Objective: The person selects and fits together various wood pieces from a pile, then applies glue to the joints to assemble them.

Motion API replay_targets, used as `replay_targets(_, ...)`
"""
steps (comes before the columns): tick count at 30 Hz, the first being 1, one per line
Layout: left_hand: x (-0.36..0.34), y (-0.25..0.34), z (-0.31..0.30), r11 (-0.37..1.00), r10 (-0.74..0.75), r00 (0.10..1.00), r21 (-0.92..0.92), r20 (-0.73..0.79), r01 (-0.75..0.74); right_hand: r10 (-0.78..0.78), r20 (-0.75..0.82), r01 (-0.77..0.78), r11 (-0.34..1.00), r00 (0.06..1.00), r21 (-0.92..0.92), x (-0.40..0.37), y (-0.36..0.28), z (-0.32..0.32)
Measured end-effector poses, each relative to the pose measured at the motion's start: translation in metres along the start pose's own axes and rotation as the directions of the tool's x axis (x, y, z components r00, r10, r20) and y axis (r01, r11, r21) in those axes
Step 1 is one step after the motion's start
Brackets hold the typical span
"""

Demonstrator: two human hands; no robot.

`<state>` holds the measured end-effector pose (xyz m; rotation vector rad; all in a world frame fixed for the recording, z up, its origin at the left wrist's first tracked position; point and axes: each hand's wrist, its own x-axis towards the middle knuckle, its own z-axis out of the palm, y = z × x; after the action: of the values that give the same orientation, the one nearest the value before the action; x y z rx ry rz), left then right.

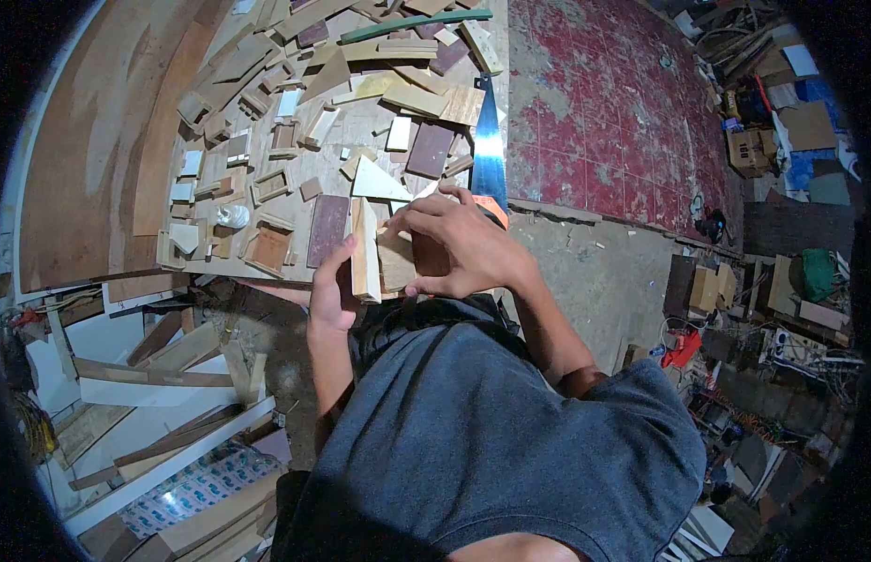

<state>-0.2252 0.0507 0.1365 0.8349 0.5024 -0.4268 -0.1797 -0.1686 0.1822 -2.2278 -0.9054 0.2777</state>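
Note:
In the head view, my left hand [334,288] grips the outer side of a pale wooden strip [364,251] held upright near the table's front edge. A small flat wood piece [396,260] stands against the strip's right side. My right hand [471,242] curls over this piece, fingers at its far edge and thumb at its near edge. Part of the wood is hidden under the right palm. Just beyond lie a maroon board [328,229] and a white triangular offcut [379,182]. A handsaw [489,155] with an orange handle lies by the right hand.
Several small box-like wooden frames [269,245] and a white glue bottle [232,216] stand at the left of the table. Offcuts and a green strip [416,25] pile up at the back. Scrap boards [154,379] lean at lower left; a worn red floor [613,122] lies right.

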Motion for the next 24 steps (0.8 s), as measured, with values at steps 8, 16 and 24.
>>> replay_targets(8, -0.006, 0.001, -0.034, 0.995, 0.088, 0.992, 0.057, -0.088, -0.083, 0.064, -0.135, -0.024, 0.962, 0.989, 0.273, -0.01, 0.057, -0.007)
replay_targets(16, -0.008, -0.002, -0.117, 0.96, 0.176, 0.975, -0.196, -0.138, -0.201, 0.604, -0.122, -0.466, 0.713, 0.788, 0.524, -0.056, 0.224, 0.114)
replay_targets(24, -0.014, -0.021, -0.133, 0.948, 0.212, 0.959, -0.199, -0.188, -0.248, 0.662, -0.14, -0.582, 0.725, 0.737, 0.368, -0.074, 0.268, 0.199)
